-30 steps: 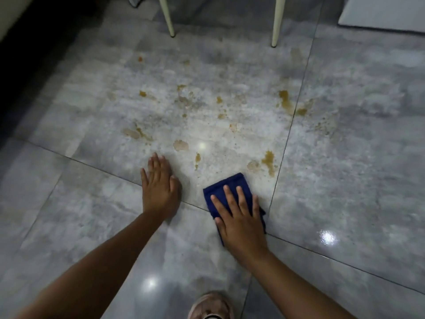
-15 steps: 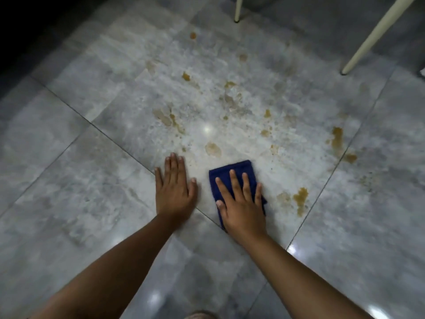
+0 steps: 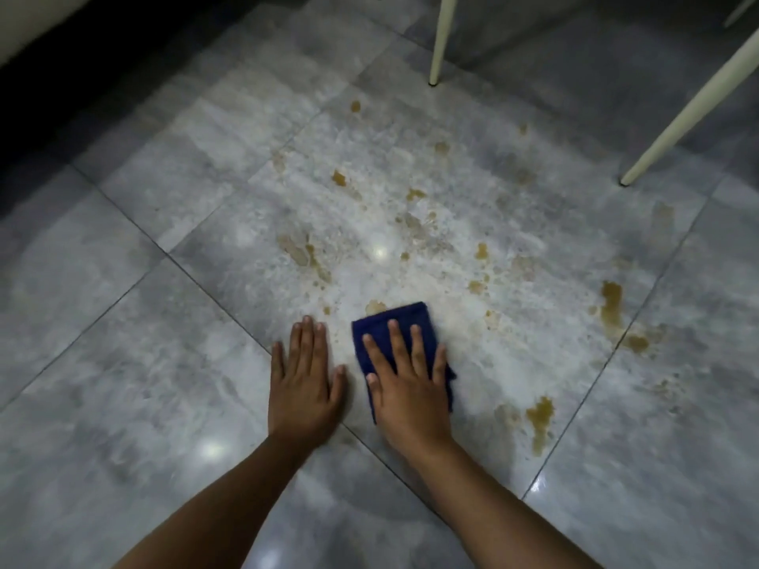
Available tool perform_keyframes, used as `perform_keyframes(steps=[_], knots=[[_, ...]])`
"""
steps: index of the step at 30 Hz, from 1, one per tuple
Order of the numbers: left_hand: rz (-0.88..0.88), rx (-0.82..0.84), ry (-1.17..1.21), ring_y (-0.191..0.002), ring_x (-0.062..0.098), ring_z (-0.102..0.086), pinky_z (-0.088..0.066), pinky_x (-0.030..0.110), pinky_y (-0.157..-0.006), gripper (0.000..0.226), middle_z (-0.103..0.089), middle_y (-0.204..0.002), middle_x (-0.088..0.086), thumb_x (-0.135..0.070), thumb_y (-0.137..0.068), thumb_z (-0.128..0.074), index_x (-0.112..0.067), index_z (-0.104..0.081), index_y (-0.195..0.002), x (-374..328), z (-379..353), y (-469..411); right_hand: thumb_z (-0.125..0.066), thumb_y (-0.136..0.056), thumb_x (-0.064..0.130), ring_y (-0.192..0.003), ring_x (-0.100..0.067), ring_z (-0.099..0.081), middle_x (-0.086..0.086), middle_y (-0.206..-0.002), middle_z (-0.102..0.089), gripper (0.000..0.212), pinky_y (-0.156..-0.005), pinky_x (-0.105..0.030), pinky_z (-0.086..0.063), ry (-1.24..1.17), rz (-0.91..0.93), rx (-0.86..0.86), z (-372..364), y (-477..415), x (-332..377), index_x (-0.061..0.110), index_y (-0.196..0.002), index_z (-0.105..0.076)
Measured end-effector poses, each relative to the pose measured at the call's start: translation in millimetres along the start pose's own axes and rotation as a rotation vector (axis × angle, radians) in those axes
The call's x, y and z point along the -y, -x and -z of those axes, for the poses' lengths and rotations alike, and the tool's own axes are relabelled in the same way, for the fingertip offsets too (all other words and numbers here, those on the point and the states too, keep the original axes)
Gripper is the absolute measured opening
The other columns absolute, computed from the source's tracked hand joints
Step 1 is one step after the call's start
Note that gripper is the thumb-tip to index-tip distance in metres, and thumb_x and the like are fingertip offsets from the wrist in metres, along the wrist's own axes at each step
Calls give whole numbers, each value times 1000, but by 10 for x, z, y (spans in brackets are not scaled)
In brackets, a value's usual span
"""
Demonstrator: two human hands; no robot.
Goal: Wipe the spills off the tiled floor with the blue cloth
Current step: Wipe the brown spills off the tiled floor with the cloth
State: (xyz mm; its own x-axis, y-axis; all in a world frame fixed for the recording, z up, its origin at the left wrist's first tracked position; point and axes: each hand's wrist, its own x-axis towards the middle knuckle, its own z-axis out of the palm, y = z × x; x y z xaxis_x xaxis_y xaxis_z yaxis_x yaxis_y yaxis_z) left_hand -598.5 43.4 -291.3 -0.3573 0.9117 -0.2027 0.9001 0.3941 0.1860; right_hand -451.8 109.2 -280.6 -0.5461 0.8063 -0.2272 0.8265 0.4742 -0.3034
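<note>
A folded dark blue cloth [image 3: 394, 324] lies flat on the grey tiled floor [image 3: 164, 363]. My right hand [image 3: 410, 388] presses down on it with fingers spread, covering its near half. The cloth's far edge touches a pale brown spot [image 3: 373, 306]. My left hand [image 3: 304, 384] rests flat on the bare tile just left of the cloth, holding nothing. Brown spills are scattered over the lit tile ahead: a streak [image 3: 304, 250], a large blot [image 3: 611, 305] at the right, and another [image 3: 540, 418] near my right wrist.
Two cream chair legs stand at the far side, one [image 3: 440, 43] upright and one [image 3: 690, 104] slanting to the right. A dark strip [image 3: 61, 96] runs along the upper left. Grout lines cross the floor diagonally.
My right hand has pushed the cloth forward and left, up to the pale spot. The view has swung left, so the spills and chair legs appear further right. My left hand stays planted.
</note>
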Motion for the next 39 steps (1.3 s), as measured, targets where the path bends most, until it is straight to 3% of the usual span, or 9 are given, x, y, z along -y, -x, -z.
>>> perform_keyframes(steps=[5,10,14,20,24,29,33,35,39], knots=[[5,-4,-11,-145,12,16,7,42,-118,65,9,-160,4,-47,-98,-15,-17,5,-152,20,-30,-47,-22,-102,43,-147,-25,9,2,-161,2,51,-114,-52,11,7,36,30,175,-776,-119,37,-151,-13],[8,-3,-14,-145,11,17,10,40,-117,64,9,-160,3,-48,-98,-13,-18,6,-151,62,-25,-11,-13,-97,47,-147,-27,5,1,-161,-3,55,-116,-53,7,-5,-114,-87,150,-350,-430,36,-151,-14],[9,-22,-2,-146,11,14,8,40,-118,64,6,-160,3,-46,-98,-15,-16,2,-152,64,-20,-22,-24,-96,41,-144,-33,-18,-5,-157,-24,52,-113,-57,-2,6,35,-8,10,-100,-40,33,-147,-33],[114,-76,101,-144,10,20,15,37,-117,67,13,-159,4,-46,-96,-12,-14,6,-152,15,12,17,-28,-102,38,-147,-28,7,0,-161,-1,49,-114,-54,11,-2,163,16,185,-813,-41,35,-151,-20],[257,-133,179,-144,9,21,18,42,-116,66,15,-159,2,-46,-96,-8,-15,6,-152,194,120,-45,-22,-102,40,-147,-27,6,0,-161,-2,49,-115,-54,8,-1,33,-54,78,-489,-240,38,-150,-15],[284,-148,120,-146,13,14,8,44,-118,66,7,-161,6,-44,-96,-9,-13,3,-153,463,134,-310,-28,-96,40,-144,-35,-19,-5,-157,-25,51,-111,-60,-5,-5,167,9,-107,-244,212,33,-146,-33],[284,-163,118,-147,12,8,7,40,-119,64,-1,-161,6,-39,-96,-17,-12,-6,-153,484,101,-358,-25,-101,41,-147,-29,0,-1,-161,-6,49,-114,-54,10,62,284,78,56,-781,325,37,-150,-21],[284,-164,125,-147,12,8,8,40,-119,63,-1,-161,6,-37,-97,-20,-12,-6,-153,453,83,-344,-20,-102,45,-147,-23,12,4,-161,6,50,-115,-51,13,54,195,108,120,-899,166,40,-151,-9],[289,-156,146,-147,13,9,8,40,-119,63,0,-161,6,-39,-98,-18,-11,-6,-153,470,108,-328,-13,-99,48,-147,-25,6,2,-161,2,53,-116,-55,1,50,8,-31,52,-560,-47,37,-151,-13]])
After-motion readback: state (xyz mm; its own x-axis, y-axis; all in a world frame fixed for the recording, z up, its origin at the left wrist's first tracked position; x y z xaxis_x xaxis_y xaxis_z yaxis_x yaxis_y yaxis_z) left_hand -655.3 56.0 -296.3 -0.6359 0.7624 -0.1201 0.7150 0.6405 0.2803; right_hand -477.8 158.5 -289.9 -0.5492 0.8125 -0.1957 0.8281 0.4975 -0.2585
